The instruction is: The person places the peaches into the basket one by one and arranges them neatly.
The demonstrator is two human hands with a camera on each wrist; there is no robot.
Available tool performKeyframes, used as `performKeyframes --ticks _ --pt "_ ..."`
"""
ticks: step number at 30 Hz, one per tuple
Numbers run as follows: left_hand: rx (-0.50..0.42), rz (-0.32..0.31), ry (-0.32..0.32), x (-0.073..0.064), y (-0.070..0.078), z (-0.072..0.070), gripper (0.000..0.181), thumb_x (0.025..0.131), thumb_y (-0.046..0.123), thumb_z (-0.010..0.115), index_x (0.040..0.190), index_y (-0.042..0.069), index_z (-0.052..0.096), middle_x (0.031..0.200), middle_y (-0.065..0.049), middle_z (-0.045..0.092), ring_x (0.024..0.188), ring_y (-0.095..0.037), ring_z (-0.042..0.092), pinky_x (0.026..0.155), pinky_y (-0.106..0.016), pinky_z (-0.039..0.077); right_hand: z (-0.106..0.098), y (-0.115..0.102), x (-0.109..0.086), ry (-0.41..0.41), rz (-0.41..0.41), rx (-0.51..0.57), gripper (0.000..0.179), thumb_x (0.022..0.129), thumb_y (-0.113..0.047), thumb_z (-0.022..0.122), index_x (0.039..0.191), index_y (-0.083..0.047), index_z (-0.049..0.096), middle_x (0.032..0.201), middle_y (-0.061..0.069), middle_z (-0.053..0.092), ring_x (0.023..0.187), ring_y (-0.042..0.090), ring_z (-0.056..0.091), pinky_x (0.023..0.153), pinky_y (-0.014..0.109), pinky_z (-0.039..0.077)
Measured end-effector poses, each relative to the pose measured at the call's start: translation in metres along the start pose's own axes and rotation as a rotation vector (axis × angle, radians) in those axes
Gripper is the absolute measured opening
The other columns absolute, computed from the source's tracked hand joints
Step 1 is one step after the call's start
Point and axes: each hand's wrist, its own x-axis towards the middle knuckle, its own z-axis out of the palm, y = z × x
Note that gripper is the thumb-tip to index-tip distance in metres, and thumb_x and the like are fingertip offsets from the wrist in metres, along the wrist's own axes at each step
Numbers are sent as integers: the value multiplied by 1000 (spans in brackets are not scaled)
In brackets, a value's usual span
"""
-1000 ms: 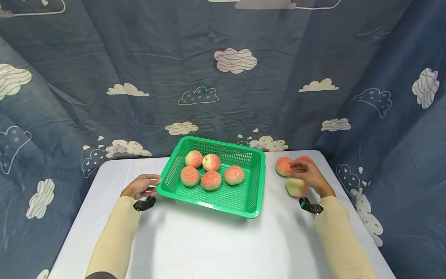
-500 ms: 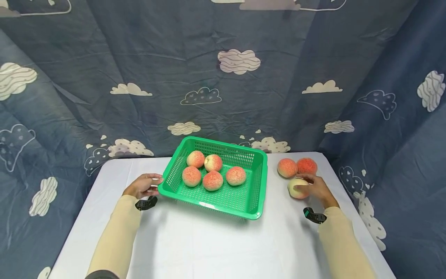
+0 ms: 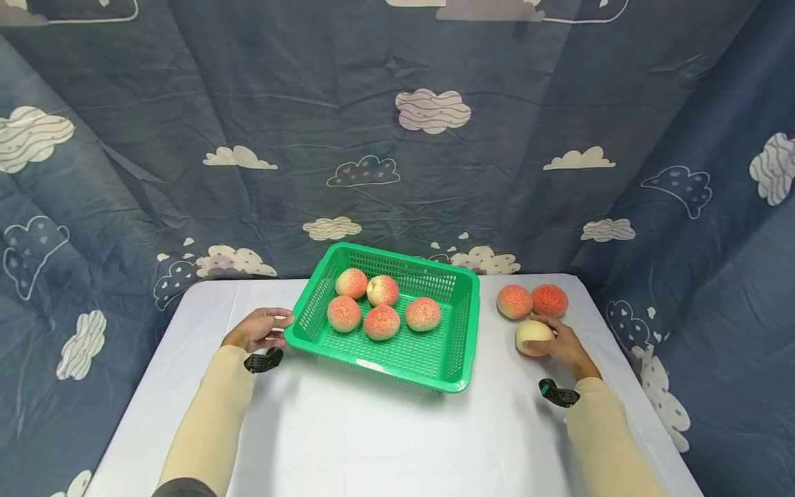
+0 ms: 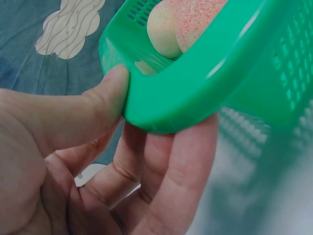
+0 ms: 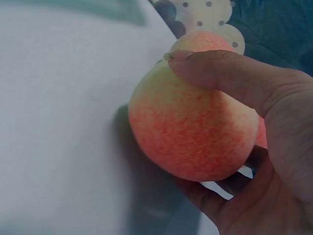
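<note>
Five peaches (image 3: pixel 381 323) are in green basket (image 3: pixel 410 355), near-left corner pinched by left hand (image 3: pixel 257 331), three left outside: pale peach (image 3: pixel 531 330) grasped in right hand (image 3: pixel 564 345) toward table (image 3: pixel 373 442) right edge, two redder peaches (image 3: pixel 515 301) by far-right corner.

A gap was left between the green plastic basket (image 3: pixel 404 362) and the peach (image 3: pixel 531 334) gripped by the right hand (image 3: pixel 567 348); behind that peach, passage was blocked by two redder peaches (image 3: pixel 514 301) side by side.
</note>
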Motion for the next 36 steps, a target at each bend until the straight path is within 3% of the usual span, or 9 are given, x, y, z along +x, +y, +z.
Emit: performKeyframes --ticks 7,14,21,27,36 --pt "0 -11 9 1 1 1 45 98 12 57 138 -4 42 78 0 60 69 -10 59 63 -23 56 7 7 2 27 21 6 97 75 -15 83 152 -9 24 150 27 26 127 45 34 104 61 30" --pt "-6 -14 3 2 1 1 45 98 12 57 138 -3 42 79 0 59 69 -11 59 63 -22 56 8 6 2 66 -2 -27 93 74 -15 82 151 -8 29 149 26 29 126 45 36 104 61 31" --pt "3 -6 8 0 0 1 46 97 12 58 138 -4 42 78 1 60 70 -10 59 71 -27 57 5 -2 -7 38 -23 -57 96 73 -26 85 150 -10 31 148 24 32 125 42 37 103 61 32" --pt "-1 -6 11 -2 -2 -1 46 97 12 58 138 -3 43 78 1 60 69 -10 59 70 -26 57 0 -21 -18 -6 -126 -93 86 76 -28 82 147 -7 36 140 23 40 121 39 39 100 58 34" --pt "-16 1 1 -1 0 2 43 97 11 58 135 -4 44 76 2 60 68 -10 59 66 -24 57 -4 -73 -43 -69 -260 -108 74 83 -19 75 144 -1 38 137 25 42 111 39 45 87 44 44"
